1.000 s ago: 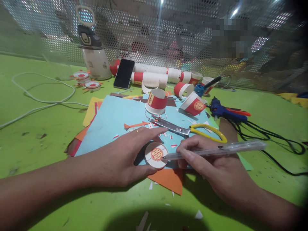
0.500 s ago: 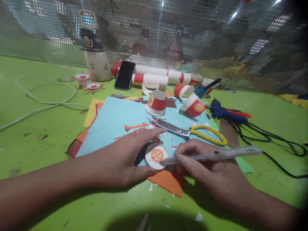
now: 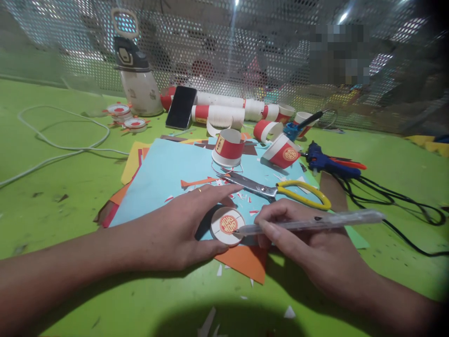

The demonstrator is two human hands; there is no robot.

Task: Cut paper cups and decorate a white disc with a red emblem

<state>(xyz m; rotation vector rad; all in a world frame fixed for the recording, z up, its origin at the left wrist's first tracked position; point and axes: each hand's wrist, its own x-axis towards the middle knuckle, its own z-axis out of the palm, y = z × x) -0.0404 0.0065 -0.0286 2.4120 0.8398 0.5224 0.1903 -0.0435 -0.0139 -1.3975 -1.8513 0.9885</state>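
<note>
A round white paper disc (image 3: 220, 233) with an orange-red printed emblem and thin drawn lines lies on light blue paper (image 3: 168, 161). My left hand (image 3: 182, 224) grips it from the left, thumb along its lower edge and fingers curled over the far side. In my right hand (image 3: 298, 238) is a clear-barrelled pen (image 3: 315, 223), pinched between thumb and fingers, its tip on the emblem's right part. Just beyond the hands lie scissors (image 3: 259, 187) with yellow handles. Behind them stands a red and white cut paper cup (image 3: 229, 150).
A tilted paper cup (image 3: 282, 152) and a blue glue gun (image 3: 329, 164) with a black cord lie at right. Farther back are a phone (image 3: 181, 107), stacked paper cups (image 3: 217, 115) and a bottle (image 3: 140, 89). A white cable (image 3: 63, 152) loops at left. Paper scraps dot the green table (image 3: 115, 299).
The pen tip has shifted slightly up and left, from the emblem's lower right edge onto the emblem. My left hand keeps its hold on the disc.
</note>
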